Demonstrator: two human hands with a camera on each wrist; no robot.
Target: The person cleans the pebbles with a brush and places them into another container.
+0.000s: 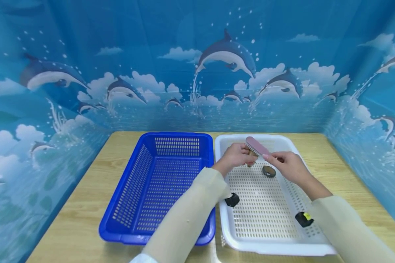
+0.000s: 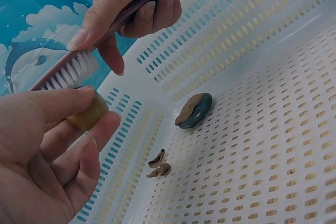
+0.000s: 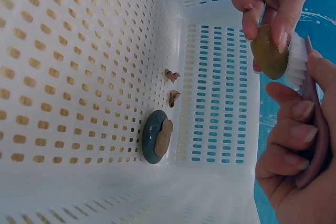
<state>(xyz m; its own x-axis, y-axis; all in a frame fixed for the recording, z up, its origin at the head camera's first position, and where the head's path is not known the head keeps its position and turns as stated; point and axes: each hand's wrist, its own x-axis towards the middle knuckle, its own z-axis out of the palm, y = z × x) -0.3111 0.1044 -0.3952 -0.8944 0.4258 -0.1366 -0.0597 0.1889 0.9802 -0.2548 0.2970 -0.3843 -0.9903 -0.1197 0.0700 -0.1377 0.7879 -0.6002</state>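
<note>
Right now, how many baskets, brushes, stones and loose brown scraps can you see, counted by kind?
Baskets: 2 (blue basket, white basket)
Brushes: 1 (pink brush)
Stones: 2 (held olive stone, dark stone with a brown patch)
Loose brown scraps: 2
Total: 7

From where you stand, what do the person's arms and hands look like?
The left hand and right hand are gloveless. The left sleeve and right sleeve are cream, stopping short of the hands. A black block shows beside the left sleeve, a yellow-marked black block beside the right.
</note>
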